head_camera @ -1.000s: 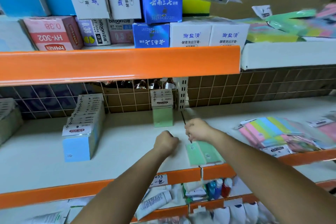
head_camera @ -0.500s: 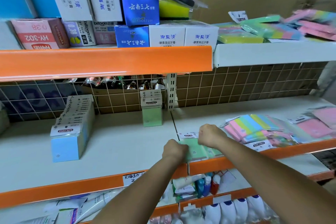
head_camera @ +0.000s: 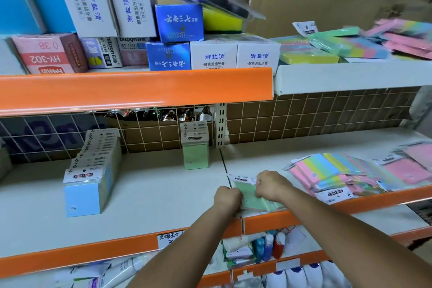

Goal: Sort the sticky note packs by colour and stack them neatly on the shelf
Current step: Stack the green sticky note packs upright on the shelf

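Observation:
Both hands hold a small stack of green sticky note packs (head_camera: 250,199) lying flat at the front edge of the middle shelf (head_camera: 152,194). My left hand (head_camera: 227,199) grips its left side. My right hand (head_camera: 271,186) grips the top right side. A row of blue packs (head_camera: 92,170) stands on the left of that shelf. Green packs (head_camera: 196,147) stand upright against the wire grid at the back. A loose heap of pink and rainbow packs (head_camera: 355,173) lies to the right.
The upper shelf holds white and blue toothpaste boxes (head_camera: 212,56), pen boxes and more mixed sticky note packs (head_camera: 350,42). An upright post (head_camera: 221,126) divides the two bays. Tubes and bottles (head_camera: 264,248) sit on the lower shelf. Cardboard stands at the top right.
My hands pulled the green packs from mid-shelf to the front edge and closed around them. My view has shifted a little to the left.

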The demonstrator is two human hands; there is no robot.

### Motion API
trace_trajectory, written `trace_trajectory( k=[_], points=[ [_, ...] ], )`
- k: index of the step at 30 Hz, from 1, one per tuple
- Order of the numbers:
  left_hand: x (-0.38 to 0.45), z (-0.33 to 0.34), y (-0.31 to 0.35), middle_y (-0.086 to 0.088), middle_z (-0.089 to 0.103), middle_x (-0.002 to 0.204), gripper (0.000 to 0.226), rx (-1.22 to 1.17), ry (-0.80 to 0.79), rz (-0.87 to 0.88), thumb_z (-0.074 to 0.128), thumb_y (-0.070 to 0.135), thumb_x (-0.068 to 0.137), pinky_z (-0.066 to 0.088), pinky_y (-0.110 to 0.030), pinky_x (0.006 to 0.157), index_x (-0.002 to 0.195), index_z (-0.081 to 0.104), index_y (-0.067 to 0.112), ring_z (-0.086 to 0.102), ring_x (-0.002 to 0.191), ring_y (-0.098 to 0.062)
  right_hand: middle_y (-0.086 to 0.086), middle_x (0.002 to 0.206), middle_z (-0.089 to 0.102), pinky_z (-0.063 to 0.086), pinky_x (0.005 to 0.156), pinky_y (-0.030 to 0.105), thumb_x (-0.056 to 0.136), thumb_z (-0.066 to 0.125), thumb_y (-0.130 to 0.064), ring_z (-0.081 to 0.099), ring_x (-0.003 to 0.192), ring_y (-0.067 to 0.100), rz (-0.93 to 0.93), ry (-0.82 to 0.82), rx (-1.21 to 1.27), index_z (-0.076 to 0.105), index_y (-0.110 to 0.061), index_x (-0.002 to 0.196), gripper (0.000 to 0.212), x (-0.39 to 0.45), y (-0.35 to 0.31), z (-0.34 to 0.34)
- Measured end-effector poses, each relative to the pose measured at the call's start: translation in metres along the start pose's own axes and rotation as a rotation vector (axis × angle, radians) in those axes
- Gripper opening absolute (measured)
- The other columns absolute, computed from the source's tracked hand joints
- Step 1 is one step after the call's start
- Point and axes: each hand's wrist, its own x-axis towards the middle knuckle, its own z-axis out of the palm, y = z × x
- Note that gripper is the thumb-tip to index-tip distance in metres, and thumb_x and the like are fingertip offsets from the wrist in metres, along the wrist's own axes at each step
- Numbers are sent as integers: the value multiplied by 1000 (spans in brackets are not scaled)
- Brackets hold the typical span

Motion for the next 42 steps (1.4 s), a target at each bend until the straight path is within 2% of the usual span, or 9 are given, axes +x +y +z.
trace_trajectory(
  k=[3, 8, 12, 17, 21, 29, 33, 38, 42],
  points=[
    [-3, -23, 5, -22, 56, 78, 8, -127, -15, 19, 46, 0, 85, 49, -29, 47, 80, 48, 5, 61, 56, -33, 7, 85, 64, 39, 57, 26, 83, 55, -20, 57, 75, 25, -24, 12, 89, 58, -12, 81, 9, 3, -11, 1],
    [0, -64, 9, -16, 60, 82, 11, -187, 29, 127, 46, 0, 90, 50, -32, 55, 84, 48, 9, 60, 60, -30, 5, 68, 56, 39, 59, 26, 90, 56, -27, 53, 62, 21, -40, -39, 418, 50, -16, 70, 23, 11, -39, 5],
    [15, -85, 5, -14, 63, 90, 10, -52, 147, 198, 49, 6, 88, 44, -32, 63, 83, 52, 14, 57, 73, -28, 8, 77, 60, 43, 61, 28, 88, 59, -16, 61, 68, 20, -108, -70, 450, 51, -14, 79, 12, 20, -63, 15],
    [28, -106, 7, -11, 67, 105, 26, 289, 349, 296, 47, 17, 93, 44, -30, 69, 116, 58, 16, 61, 95, -31, 5, 83, 58, 45, 53, 25, 85, 64, -8, 61, 65, 18, -85, -39, 573, 47, -19, 82, 20, 31, -89, 25],
    [43, -114, 7, -8, 66, 108, 32, 414, 398, 311, 45, 22, 93, 42, -28, 68, 124, 55, 20, 59, 97, -30, 7, 84, 63, 50, 65, 33, 81, 65, -11, 63, 74, 24, -87, 13, 574, 46, -21, 84, 22, 40, -104, 31],
    [65, -114, -4, -11, 48, 128, 46, 468, 397, 319, 47, 22, 94, 43, -38, 96, 139, 43, 23, 47, 120, -31, 12, 104, 63, 38, 69, 28, 91, 56, -18, 60, 94, 33, -60, 155, 480, 47, -18, 111, 22, 59, -127, 47],
    [80, -121, -7, -9, 52, 132, 40, 481, 335, 328, 45, 18, 92, 44, -39, 97, 131, 53, 17, 49, 119, -31, 13, 111, 63, 35, 66, 29, 93, 52, -14, 60, 98, 33, -61, 234, 461, 48, -16, 118, 25, 66, -132, 49],
    [92, -136, -9, -10, 47, 145, 37, 573, 252, 350, 42, 12, 96, 31, -28, 111, 126, 62, 9, 31, 140, -23, 11, 123, 60, 38, 70, 30, 96, 52, -17, 59, 106, 33, -72, 249, 403, 41, -16, 133, 38, 73, -133, 50],
    [97, -138, -5, -6, 42, 148, 33, 585, 309, 297, 47, 21, 96, 38, -31, 105, 124, 63, 17, 34, 138, -23, 13, 133, 54, 45, 87, 36, 95, 55, -25, 54, 119, 33, -40, 173, 307, 36, -8, 139, 51, 75, -133, 49]
  ],
)
